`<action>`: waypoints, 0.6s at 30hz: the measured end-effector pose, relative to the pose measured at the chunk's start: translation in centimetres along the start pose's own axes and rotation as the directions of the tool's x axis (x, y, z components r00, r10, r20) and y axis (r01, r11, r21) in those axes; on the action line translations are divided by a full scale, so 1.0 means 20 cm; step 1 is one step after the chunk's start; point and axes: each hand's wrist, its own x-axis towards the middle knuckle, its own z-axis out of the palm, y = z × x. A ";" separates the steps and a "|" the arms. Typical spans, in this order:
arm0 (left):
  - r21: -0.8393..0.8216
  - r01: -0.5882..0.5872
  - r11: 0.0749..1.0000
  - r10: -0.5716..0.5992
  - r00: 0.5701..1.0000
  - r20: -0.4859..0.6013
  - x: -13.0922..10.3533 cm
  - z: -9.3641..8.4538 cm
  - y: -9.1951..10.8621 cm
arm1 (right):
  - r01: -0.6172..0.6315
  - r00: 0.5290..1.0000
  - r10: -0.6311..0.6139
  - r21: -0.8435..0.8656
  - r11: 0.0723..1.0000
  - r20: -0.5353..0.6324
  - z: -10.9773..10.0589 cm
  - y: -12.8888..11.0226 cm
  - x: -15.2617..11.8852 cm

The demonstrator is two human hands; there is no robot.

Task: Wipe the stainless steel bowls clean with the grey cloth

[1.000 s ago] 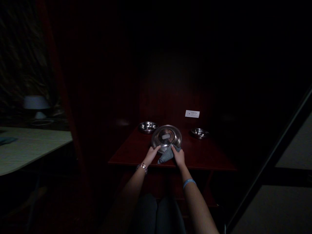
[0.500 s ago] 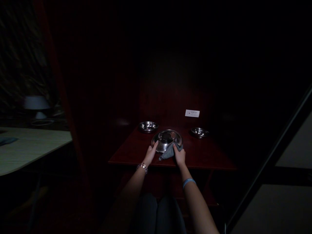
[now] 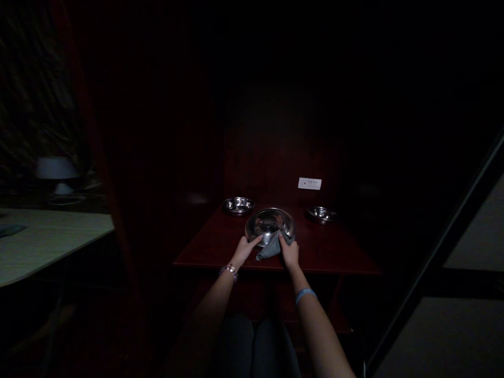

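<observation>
Over the dark red desk, a shiny stainless steel bowl [image 3: 270, 221] is held between both hands, tilted so its round face points up toward me. My left hand [image 3: 244, 250] grips its near left rim, with the thumb laid on the metal and the other fingers hidden underneath. A grey cloth [image 3: 270, 249] is pinched under the thumb of my right hand [image 3: 290, 253] against the bowl's near right edge. One corner of the cloth hangs to the left, below the rim.
On the red desk [image 3: 212, 251], a second steel bowl [image 3: 239, 206] stands back left and a third bowl [image 3: 322, 214] back right. A white socket panel [image 3: 310, 183] is on the wall behind. Left, beyond a partition, a pale table [image 3: 59, 231] and a lamp [image 3: 57, 168] show dimly.
My left thumb has slid inward to the right over the bowl's near rim. The bowl is tipped slightly more toward me. My right hand and the cloth have hardly moved.
</observation>
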 end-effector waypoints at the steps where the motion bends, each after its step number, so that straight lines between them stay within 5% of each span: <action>1: 0.000 0.002 1.000 -0.002 1.000 -0.003 0.00 0.00 0.00 | -0.001 1.000 0.001 0.019 1.000 -0.007 0.00 0.00 0.00; 18: 0.024 0.062 0.998 -0.063 0.997 0.047 0.00 -0.01 0.00 | 0.024 0.999 -0.020 0.110 0.994 -0.033 0.00 0.01 0.02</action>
